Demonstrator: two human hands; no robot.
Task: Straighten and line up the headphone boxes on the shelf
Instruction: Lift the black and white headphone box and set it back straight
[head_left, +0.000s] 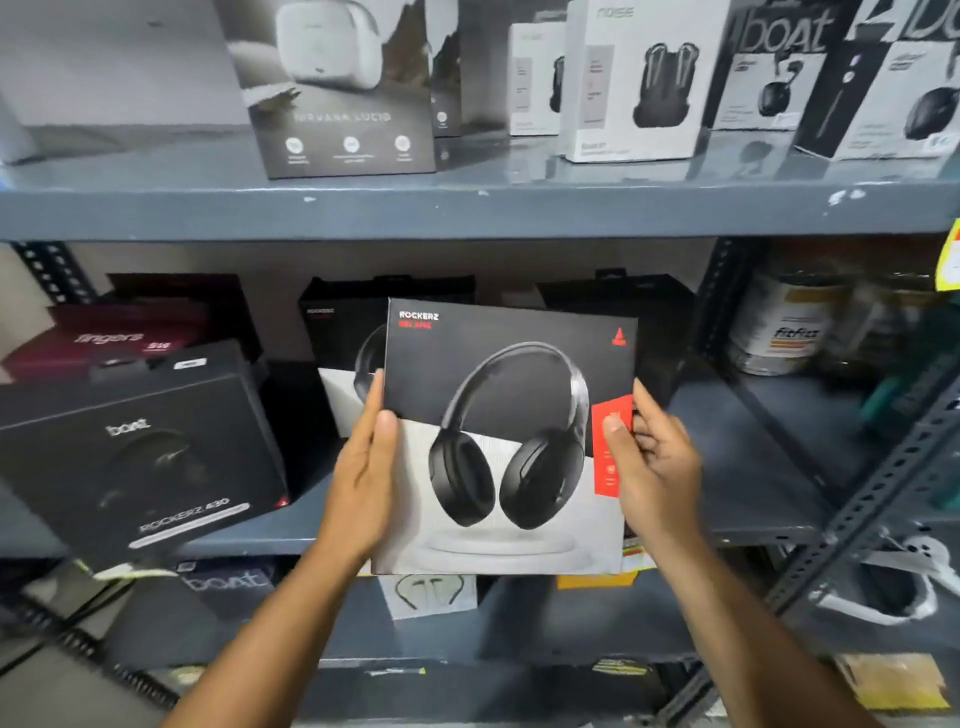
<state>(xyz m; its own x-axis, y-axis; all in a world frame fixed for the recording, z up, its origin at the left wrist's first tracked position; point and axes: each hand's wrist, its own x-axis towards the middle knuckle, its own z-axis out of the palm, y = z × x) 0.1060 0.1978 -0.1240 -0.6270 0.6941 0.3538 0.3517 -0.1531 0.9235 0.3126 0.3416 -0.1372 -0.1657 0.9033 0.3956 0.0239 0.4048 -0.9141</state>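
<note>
I hold a black-and-white Rockerz headphone box (509, 441) upright in front of the middle shelf (727, 452), front face toward me. My left hand (363, 467) grips its left edge, thumb on the front. My right hand (649, 462) grips the right edge beside the red tag. Behind it stands a second Rockerz box (343, 353), partly hidden. A black boat Rockerz 430 box (140, 452) sits tilted at the left, overhanging the shelf's front edge. A maroon Fingers box (114, 338) lies behind it. Another dark box (618, 301) stands at the back.
The upper shelf (467, 208) carries several earbud boxes, among them a Nirvana Lucid box (337, 93) and a Noise box (639, 78). A slotted steel upright (852, 514) rises at the right, with tins (784, 327) beyond it. Below are more boxes and cables.
</note>
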